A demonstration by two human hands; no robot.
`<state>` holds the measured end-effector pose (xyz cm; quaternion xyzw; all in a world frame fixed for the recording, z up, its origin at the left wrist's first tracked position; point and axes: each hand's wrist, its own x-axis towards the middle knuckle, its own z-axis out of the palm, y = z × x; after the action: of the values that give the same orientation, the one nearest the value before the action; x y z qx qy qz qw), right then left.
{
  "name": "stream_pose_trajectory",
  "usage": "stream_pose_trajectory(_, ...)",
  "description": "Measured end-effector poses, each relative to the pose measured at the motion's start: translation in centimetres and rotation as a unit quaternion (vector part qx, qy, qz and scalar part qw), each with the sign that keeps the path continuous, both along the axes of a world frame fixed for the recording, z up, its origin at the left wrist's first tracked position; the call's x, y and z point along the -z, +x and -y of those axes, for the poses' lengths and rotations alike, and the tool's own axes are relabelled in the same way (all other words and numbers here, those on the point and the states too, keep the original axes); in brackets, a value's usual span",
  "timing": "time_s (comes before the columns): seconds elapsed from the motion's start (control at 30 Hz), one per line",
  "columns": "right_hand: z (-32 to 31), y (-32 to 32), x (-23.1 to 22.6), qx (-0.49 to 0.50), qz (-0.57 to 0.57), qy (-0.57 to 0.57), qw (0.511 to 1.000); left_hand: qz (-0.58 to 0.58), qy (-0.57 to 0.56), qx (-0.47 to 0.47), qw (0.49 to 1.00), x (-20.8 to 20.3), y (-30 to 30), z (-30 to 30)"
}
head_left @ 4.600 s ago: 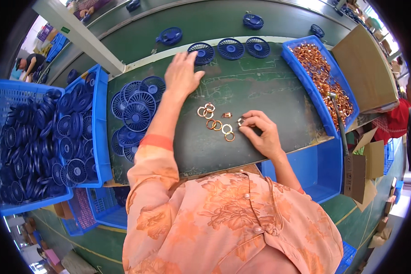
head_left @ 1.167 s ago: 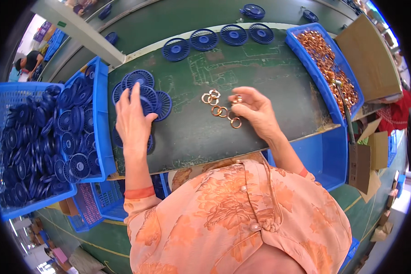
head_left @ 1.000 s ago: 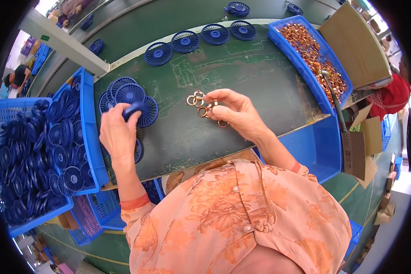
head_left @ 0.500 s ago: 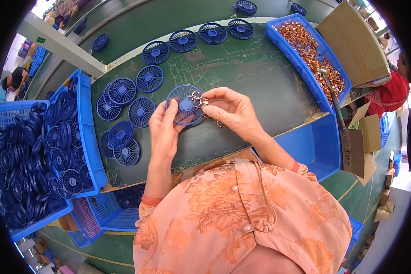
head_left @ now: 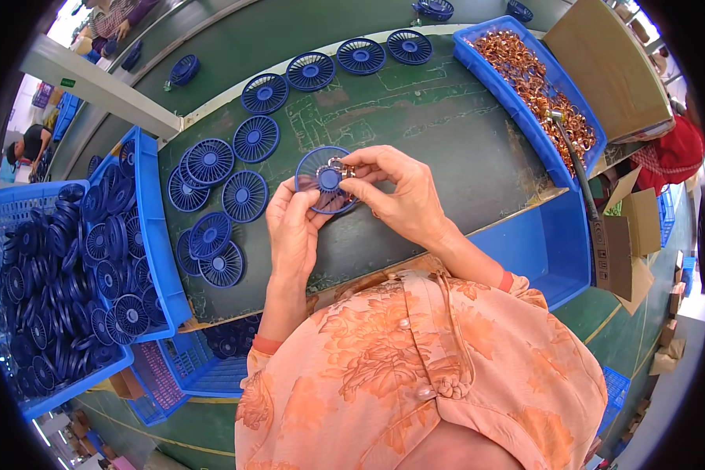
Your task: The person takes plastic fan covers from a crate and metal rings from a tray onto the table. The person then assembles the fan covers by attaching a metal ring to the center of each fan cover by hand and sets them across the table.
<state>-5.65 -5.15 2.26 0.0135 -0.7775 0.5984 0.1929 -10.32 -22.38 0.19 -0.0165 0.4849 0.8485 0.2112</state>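
Blue fan grille [head_left: 330,180], round and spoked, is held over the desk [head_left: 439,117] at the middle of the frame. The person's left hand [head_left: 293,229] grips it from the lower left, thumb on the near face and the other fingers partly hidden behind the spokes. The right hand [head_left: 399,190] is at the grille's right rim, its thumb and forefinger closed on a shiny metal ring [head_left: 348,168]; whether the ring touches the grille cannot be told. To the left on the desk lie loose grilles [head_left: 244,196], some overlapping, others apart. Along the far edge, toward the top of the frame, a row of four grilles [head_left: 310,71] curves side by side. In the upper right, a blue bin [head_left: 507,108] is filled with copper-coloured rings [head_left: 525,72], with a brown cardboard box [head_left: 607,72] just beside it. At the far left, a blue crate [head_left: 164,254] holds many more grilles, crowded together.
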Motion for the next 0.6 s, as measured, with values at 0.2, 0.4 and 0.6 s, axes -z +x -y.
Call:
stream_pose_trajectory(0.2,0.4,0.1,0.5,0.007,-0.046,0.078,0.996,0.003,0.006,0.000,1.000,0.0,0.6,-0.9)
stream_pose_trajectory(0.4,0.0,-0.1,0.9,0.038,-0.079,0.182,0.979,-0.053,-0.022,0.004,0.998,0.2,1.2,-1.5)
stream_pose_trajectory(0.6,-0.3,0.2,0.6,0.031,-0.004,0.113,0.993,-0.062,-0.052,0.045,0.996,-0.4,1.1,-1.4)
